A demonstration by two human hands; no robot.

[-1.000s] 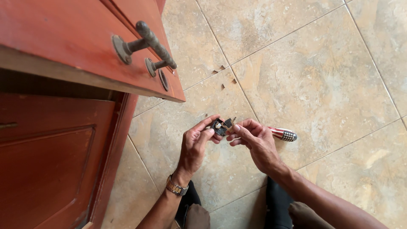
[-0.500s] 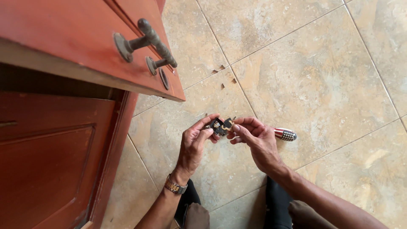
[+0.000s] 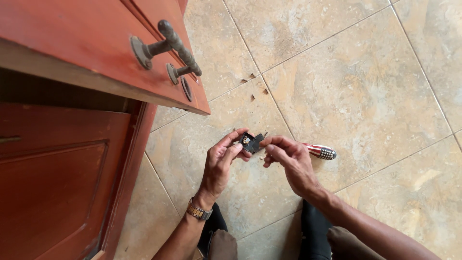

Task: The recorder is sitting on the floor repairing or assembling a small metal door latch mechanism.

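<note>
Now | L hand point(image 3: 222, 161) pinches small black lock part point(image 3: 250, 142) | R hand point(image 3: 288, 161) fingertips on it, grips screwdriver point(image 3: 321, 152)

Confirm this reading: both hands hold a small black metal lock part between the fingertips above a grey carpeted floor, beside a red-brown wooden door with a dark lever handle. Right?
Not quite. The head view shows a beige tiled floor, not carpet. The rest holds: the left hand and right hand pinch the small black metal lock part beside the red-brown wooden door with its dark lever handle.

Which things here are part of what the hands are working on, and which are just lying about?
In hand:
- small black metal part, held by left hand and right hand
- screwdriver, partly behind the right hand

Lying about:
- small bits on the tile floor near
- red door with handle
</note>
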